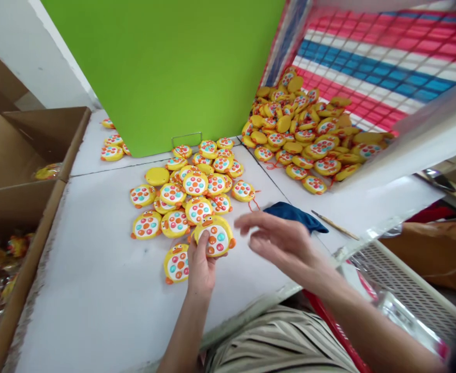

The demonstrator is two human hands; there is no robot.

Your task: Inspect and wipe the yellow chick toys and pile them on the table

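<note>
Gripping duck toy (220, 236) in left hand (202, 270), with right hand (285, 244) loosely open; might drop toy through slack edge pinch.

Behind your white table (96, 290), a green panel (165, 67) stands upright; a pale wall (62, 62) fills the upper left.

White table (103, 290), yellow toys (195, 183), blue cloth (295, 215)
</note>
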